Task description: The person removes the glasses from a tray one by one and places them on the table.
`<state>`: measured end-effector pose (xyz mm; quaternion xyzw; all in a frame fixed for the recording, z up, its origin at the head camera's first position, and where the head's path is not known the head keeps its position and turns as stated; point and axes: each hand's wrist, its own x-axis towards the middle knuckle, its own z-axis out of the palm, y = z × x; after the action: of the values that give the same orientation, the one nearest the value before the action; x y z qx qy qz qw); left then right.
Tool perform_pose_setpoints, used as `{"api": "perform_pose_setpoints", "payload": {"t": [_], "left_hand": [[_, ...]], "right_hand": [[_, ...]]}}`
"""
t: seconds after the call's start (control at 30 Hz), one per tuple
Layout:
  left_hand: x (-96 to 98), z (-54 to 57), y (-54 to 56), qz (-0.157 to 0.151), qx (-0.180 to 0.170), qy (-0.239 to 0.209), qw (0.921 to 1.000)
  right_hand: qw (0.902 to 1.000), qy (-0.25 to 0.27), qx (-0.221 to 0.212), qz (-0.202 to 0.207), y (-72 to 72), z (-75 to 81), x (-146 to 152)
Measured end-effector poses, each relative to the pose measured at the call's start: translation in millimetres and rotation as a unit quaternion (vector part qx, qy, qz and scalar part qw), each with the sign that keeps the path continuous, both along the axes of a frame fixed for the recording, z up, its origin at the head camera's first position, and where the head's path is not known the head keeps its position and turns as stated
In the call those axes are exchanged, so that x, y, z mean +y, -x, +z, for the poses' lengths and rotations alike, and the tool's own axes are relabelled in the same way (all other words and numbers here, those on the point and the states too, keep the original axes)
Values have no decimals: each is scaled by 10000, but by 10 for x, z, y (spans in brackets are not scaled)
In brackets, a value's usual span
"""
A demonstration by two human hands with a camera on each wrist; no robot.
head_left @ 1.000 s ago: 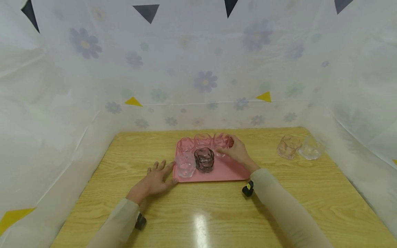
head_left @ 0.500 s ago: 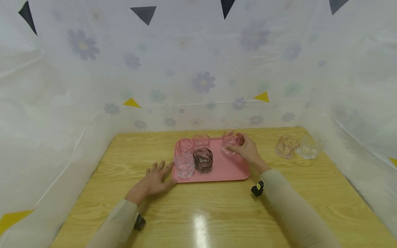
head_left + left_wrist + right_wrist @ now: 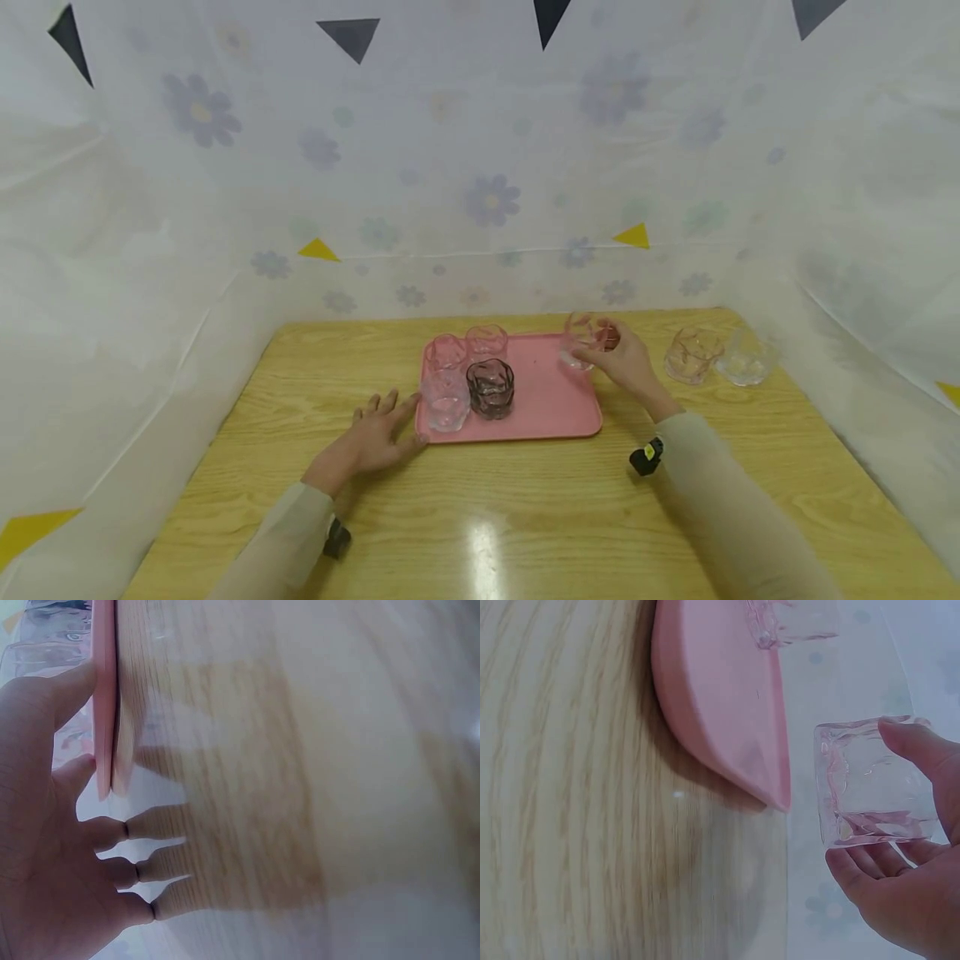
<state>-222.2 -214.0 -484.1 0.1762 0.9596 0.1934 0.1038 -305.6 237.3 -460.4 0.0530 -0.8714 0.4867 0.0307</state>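
Note:
My right hand (image 3: pixel 626 362) grips a clear, pink-tinged drinking glass (image 3: pixel 874 784) between thumb and fingers. In the right wrist view the glass is raised off the pink tray (image 3: pixel 551 408), past its rim; in the head view it overlaps the tray's back right corner. My left hand (image 3: pixel 371 433) lies with spread fingers at the tray's left edge, thumb and index finger touching the rim, the other fingertips on the table. On the tray's left half stand two pinkish glasses, one at the back (image 3: pixel 487 340) and one at the back left (image 3: pixel 446 353), a clear glass (image 3: pixel 447 408), and a dark grey glass (image 3: pixel 491 390).
A pale pink glass (image 3: pixel 693 357) and a clear glass (image 3: pixel 745 362) stand close together on the wooden table (image 3: pixel 480 508), right of the tray. Flower-patterned white sheeting (image 3: pixel 420 167) walls in the back and both sides.
My right hand has carried the glass rightward, away from the other back-row glasses, to the tray's back right corner, lifting it. The left hand has stayed at the tray's edge.

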Motion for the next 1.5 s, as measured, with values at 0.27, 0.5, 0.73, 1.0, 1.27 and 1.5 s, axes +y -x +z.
{"api": "perform_pose_setpoints", "payload": {"t": [0.27, 0.5, 0.73, 1.0, 1.27, 1.5], "left_hand": [[-2, -5, 1, 35, -37, 33, 10000], [-5, 9, -8, 32, -5, 56, 10000], [-14, 2, -5, 19, -27, 41, 10000], [-3, -6, -13, 20, 47, -225, 9997], [-6, -18, 6, 48, -41, -97, 9999], [-2, -20, 2, 52, -17, -143, 9999]], "right_hand": [[9999, 2, 25, -150, -60, -13, 159], [9994, 9, 41, -346, -108, -31, 260], [9984, -32, -76, -564, -150, -61, 352], [9973, -162, 67, -709, -188, -99, 435], [9955, -309, 37, -899, -231, -123, 509], [9941, -252, -112, -1053, -242, -129, 527]]}}
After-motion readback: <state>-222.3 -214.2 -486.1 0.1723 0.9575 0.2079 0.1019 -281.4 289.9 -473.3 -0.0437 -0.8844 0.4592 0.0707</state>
